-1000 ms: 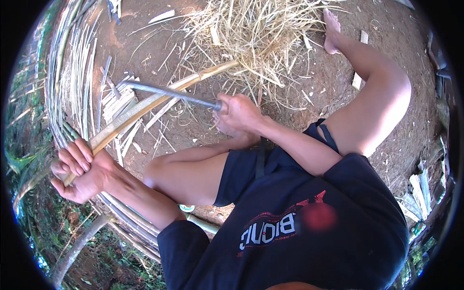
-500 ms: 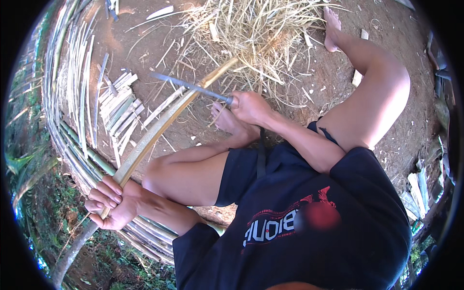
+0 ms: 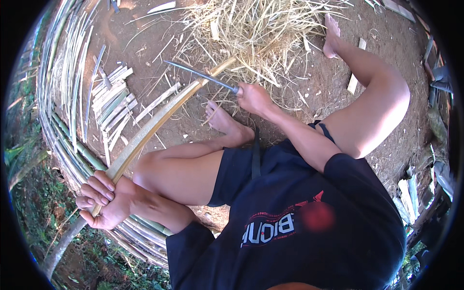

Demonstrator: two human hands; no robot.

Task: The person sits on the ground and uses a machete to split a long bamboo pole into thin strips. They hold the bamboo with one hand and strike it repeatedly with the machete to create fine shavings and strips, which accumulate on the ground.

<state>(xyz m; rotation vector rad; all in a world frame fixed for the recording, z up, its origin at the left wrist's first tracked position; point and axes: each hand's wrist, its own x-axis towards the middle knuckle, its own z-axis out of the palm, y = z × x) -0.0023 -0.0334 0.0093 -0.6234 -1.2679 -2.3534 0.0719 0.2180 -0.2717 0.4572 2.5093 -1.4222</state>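
Observation:
My left hand [image 3: 107, 199] is wrapped round the near end of a long split bamboo strip [image 3: 153, 123], which slants up and away to the right over my bent leg. The strip's pale yellow edge shows along its length. In my right hand [image 3: 255, 99] is the handle of a long, narrow-bladed knife [image 3: 200, 74]. Its blade lies across the strip near the far end, pointing to the left. At the crossing a small curl of bamboo shows beside the blade.
A heap of pale shavings [image 3: 261, 36] lies beyond the strip's far end. Short split pieces [image 3: 113, 101] are stacked at the left, beside long thin slats [image 3: 72, 82]. Bamboo poles [image 3: 79, 157] curve along the left. My bare feet [image 3: 223, 118] rest on the dirt.
The knife and my right hand have shifted slightly right, toward the strip's far end. My left hand keeps its hold, a little lower and further left in view.

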